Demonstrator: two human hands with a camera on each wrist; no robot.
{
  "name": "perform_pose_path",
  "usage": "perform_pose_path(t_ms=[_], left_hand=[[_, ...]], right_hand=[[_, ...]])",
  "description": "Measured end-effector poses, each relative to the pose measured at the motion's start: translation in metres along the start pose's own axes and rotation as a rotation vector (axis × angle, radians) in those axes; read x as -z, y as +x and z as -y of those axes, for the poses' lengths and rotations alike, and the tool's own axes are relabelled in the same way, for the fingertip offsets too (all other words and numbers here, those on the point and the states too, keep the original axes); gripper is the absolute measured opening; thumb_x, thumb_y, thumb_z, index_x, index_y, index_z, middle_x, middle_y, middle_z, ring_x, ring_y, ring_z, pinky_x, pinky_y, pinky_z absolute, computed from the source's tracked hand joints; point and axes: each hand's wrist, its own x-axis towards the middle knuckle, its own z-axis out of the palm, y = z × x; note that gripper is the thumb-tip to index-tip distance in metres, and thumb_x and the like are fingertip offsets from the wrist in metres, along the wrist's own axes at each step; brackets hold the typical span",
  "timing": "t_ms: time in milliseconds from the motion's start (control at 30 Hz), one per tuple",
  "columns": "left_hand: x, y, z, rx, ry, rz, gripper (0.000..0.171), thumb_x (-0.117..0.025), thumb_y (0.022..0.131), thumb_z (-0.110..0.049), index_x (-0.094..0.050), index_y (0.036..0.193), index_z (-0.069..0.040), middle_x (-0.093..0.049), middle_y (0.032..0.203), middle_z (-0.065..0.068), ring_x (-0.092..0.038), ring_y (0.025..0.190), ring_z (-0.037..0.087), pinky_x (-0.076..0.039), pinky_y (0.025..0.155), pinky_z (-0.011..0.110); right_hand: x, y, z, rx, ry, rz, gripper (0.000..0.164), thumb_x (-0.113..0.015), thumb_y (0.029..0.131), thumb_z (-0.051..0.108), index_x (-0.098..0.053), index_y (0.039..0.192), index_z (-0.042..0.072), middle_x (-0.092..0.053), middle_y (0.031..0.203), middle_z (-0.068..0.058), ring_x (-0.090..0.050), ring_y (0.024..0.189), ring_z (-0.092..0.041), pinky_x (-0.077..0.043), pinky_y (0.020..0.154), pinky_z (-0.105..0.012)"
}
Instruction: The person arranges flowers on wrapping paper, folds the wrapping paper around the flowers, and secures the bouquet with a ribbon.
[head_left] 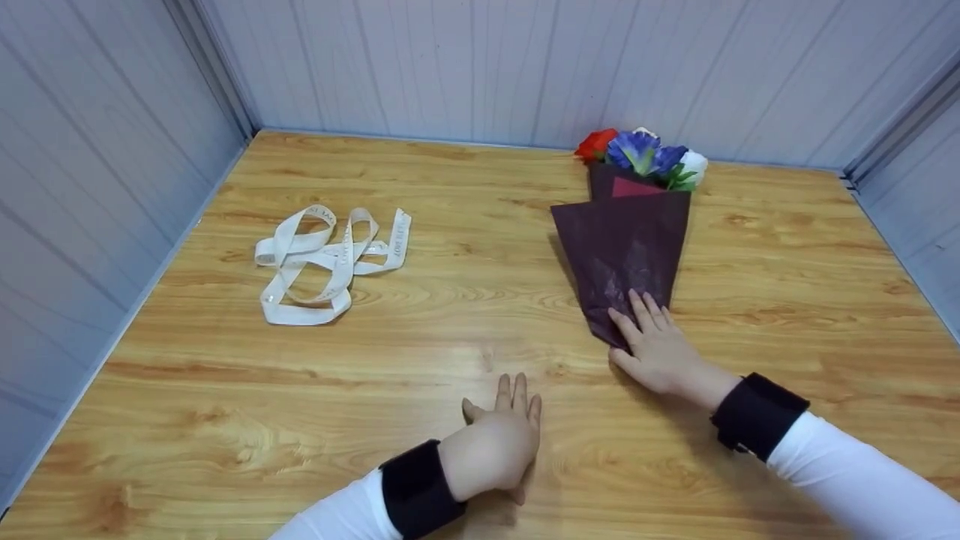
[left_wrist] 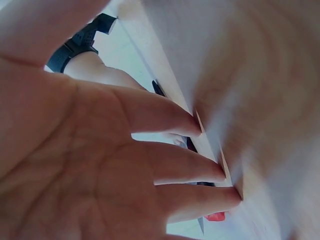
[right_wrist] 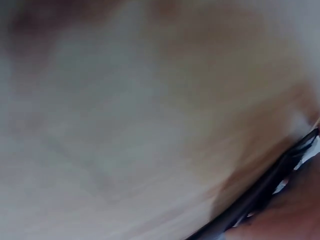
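A bouquet in dark purple wrapping paper (head_left: 626, 244) lies on the wooden table, its red, blue and white flowers (head_left: 637, 154) toward the back wall. My right hand (head_left: 656, 356) rests with straight, spread fingers on the narrow lower end of the wrapping. In the right wrist view, the dark paper edge (right_wrist: 255, 200) runs beside part of that hand (right_wrist: 285, 220). Left of the bouquet's lower end, my left hand (head_left: 495, 442) has its fingers extended and holds nothing. The left wrist view shows its bare palm (left_wrist: 75, 155), with the fingertips right at the table surface.
A white printed ribbon (head_left: 315, 259) lies in loose loops on the left part of the table (head_left: 465, 300). Pale panelled walls (head_left: 450, 67) stand along the back and both sides. Black bands (head_left: 757, 416) circle both wrists over white sleeves.
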Motion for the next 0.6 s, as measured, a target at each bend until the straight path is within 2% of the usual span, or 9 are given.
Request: perform_pose_path(t_ms=[133, 233, 400, 600], left_hand=[[0.0, -0.001, 0.001, -0.004, 0.001, 0.003, 0.13, -0.081, 0.059, -0.058, 0.001, 0.153, -0.021, 0.018, 0.158, 0.006, 0.016, 0.145, 0.024, -0.019, 0.105, 0.069], [0.001, -0.001, 0.0, -0.002, 0.021, 0.009, 0.13, -0.08, 0.06, -0.058, 0.003, 0.153, -0.021, 0.018, 0.158, 0.006, 0.016, 0.145, 0.023, -0.02, 0.105, 0.068], [0.002, 0.0, -0.002, 0.003, 0.062, 0.019, 0.132, -0.081, 0.059, -0.056, 0.006, 0.152, -0.023, 0.02, 0.157, 0.007, 0.016, 0.145, 0.023, -0.024, 0.104, 0.067], [0.002, 0.0, -0.003, 0.012, 0.038, 0.001, 0.133, -0.082, 0.057, -0.057, 0.003, 0.153, -0.023, 0.019, 0.158, 0.007, 0.016, 0.145, 0.024, -0.023, 0.103, 0.068]], right_hand=[[0.002, 0.005, -0.004, -0.052, 0.026, 0.011, 0.056, -0.044, 0.093, 0.028, -0.039, 0.137, -0.007, -0.014, 0.147, -0.04, -0.008, 0.138, -0.055, -0.01, 0.107, -0.067], [0.005, 0.009, -0.007, -0.098, 0.062, 0.048, 0.058, -0.042, 0.094, 0.027, -0.033, 0.14, -0.007, -0.008, 0.148, -0.04, -0.003, 0.138, -0.055, -0.005, 0.107, -0.068], [0.01, 0.016, -0.012, -0.161, 0.085, 0.121, 0.061, -0.035, 0.098, 0.028, -0.017, 0.15, 0.0, 0.002, 0.151, -0.036, 0.006, 0.139, -0.052, 0.001, 0.108, -0.067], [0.013, 0.022, -0.017, -0.192, 0.087, 0.148, 0.06, -0.031, 0.098, 0.029, -0.016, 0.151, 0.005, 0.005, 0.152, -0.035, 0.01, 0.139, -0.052, 0.004, 0.107, -0.067]])
